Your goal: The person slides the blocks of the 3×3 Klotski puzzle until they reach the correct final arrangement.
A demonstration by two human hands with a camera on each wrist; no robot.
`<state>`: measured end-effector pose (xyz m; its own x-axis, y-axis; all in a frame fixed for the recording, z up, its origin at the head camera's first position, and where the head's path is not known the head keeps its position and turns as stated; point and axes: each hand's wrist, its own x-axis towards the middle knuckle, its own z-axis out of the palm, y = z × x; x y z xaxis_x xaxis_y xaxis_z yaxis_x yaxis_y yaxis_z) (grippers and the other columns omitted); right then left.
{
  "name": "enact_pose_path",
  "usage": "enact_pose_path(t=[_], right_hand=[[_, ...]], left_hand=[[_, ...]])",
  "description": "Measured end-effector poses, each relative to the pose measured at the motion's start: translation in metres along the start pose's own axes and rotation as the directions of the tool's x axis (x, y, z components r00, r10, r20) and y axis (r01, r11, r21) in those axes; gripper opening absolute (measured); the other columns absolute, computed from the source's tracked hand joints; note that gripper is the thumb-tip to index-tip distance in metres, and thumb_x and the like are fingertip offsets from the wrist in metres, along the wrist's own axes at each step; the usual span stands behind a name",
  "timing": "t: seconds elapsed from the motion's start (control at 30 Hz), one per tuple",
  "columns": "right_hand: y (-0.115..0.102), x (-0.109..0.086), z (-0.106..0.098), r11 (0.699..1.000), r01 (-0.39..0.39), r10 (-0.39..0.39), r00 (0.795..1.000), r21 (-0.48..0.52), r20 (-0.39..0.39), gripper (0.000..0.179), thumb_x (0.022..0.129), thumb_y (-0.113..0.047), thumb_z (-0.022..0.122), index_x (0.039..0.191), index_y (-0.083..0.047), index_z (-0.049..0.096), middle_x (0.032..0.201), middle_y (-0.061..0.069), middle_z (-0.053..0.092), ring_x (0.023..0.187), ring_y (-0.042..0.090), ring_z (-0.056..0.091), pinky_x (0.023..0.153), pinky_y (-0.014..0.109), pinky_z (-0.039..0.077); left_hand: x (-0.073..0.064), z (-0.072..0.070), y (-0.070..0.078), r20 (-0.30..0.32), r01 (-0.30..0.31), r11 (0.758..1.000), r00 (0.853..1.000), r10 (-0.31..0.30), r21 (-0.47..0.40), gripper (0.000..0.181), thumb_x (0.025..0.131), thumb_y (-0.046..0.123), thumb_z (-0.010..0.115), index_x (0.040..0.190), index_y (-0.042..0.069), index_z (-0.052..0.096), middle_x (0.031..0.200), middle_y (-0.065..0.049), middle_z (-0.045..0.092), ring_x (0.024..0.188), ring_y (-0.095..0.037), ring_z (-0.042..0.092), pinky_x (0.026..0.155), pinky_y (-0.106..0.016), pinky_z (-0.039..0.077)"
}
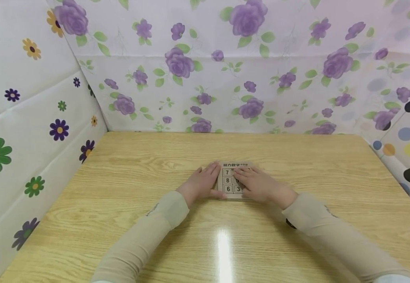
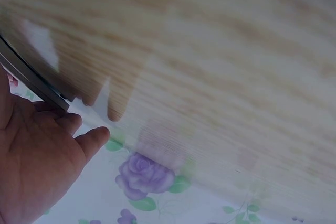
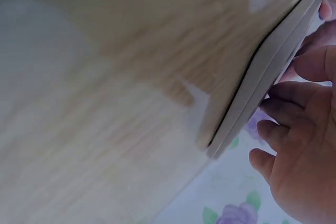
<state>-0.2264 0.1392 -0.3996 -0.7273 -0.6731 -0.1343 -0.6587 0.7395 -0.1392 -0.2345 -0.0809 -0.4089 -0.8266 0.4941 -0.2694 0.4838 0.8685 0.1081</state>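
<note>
A flat number slide puzzle lies on the wooden table, with numbered square tiles and a line of printed characters along its far edge. My left hand rests along its left side, fingers extended toward the far corner and thumb at the near left corner. My right hand lies over the puzzle's right part, fingertips touching the tiles and covering several of them. In the left wrist view the left palm shows beside the puzzle's dark edge. The right wrist view shows the right fingers at the puzzle's face, seen edge-on.
The light wooden table stretches out on all sides of the puzzle. A purple-flowered cloth hangs behind it, a flower-patterned sheet covers the left side, and a dotted sheet borders the right.
</note>
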Motion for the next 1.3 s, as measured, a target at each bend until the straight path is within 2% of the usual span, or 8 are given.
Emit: enact_pose_path(t=[0.23,0.47,0.77,1.0,1.3], right_hand=[[-0.009,0.006,-0.002,1.0,-0.023,0.023,0.999,0.015,0.048,0.056,0.097,-0.023,0.041,0.147,0.001,0.032,0.155,0.015,0.028,0.144,0.034,0.019,0.119,0.052,0.012],[-0.003,0.006,0.001,0.999,-0.005,0.004,1.0,0.041,0.03,0.057,0.095,-0.022,0.042,0.147,0.001,0.031,0.154,0.016,0.028,0.144,0.036,0.019,0.119,0.053,0.01],[0.002,-0.013,0.0,1.0,-0.018,0.018,1.0,0.022,-0.014,0.057,0.093,-0.019,0.045,0.144,0.003,0.036,0.152,0.017,0.032,0.143,0.036,0.023,0.117,0.055,0.015],[0.0,-0.03,0.002,1.0,-0.023,0.023,1.0,-0.017,-0.005,0.056,0.092,-0.021,0.047,0.143,0.002,0.038,0.15,0.018,0.035,0.141,0.037,0.027,0.117,0.055,0.016],[0.0,-0.031,0.002,0.999,-0.028,0.028,1.0,-0.032,-0.005,0.054,0.094,-0.021,0.044,0.142,0.003,0.039,0.15,0.018,0.036,0.14,0.037,0.029,0.117,0.054,0.018]], left_hand=[[0.0,-0.001,0.0,0.001,-0.005,1.0,1.0,0.005,0.001,0.105,0.082,0.071,0.048,0.154,0.007,0.005,0.161,-0.008,0.001,0.148,-0.02,0.004,0.119,-0.046,0.016],[0.0,0.0,0.0,-0.012,-0.009,1.0,1.0,0.009,0.003,0.106,0.081,0.072,0.049,0.154,0.007,0.006,0.161,-0.008,0.002,0.148,-0.021,0.006,0.119,-0.046,0.016],[0.0,0.001,0.0,-0.011,-0.008,1.0,1.0,0.008,-0.011,0.107,0.081,0.072,0.049,0.154,0.007,0.005,0.161,-0.008,0.001,0.148,-0.021,0.005,0.119,-0.046,0.015],[0.0,0.002,-0.002,-0.021,-0.009,1.0,1.0,0.009,-0.01,0.108,0.08,0.073,0.05,0.154,0.007,0.005,0.161,-0.008,0.002,0.148,-0.021,0.006,0.119,-0.046,0.015],[0.0,0.001,-0.001,-0.014,-0.012,1.0,1.0,0.012,-0.023,0.108,0.08,0.072,0.05,0.154,0.007,0.003,0.161,-0.008,0.001,0.148,-0.021,0.004,0.119,-0.046,0.013]])
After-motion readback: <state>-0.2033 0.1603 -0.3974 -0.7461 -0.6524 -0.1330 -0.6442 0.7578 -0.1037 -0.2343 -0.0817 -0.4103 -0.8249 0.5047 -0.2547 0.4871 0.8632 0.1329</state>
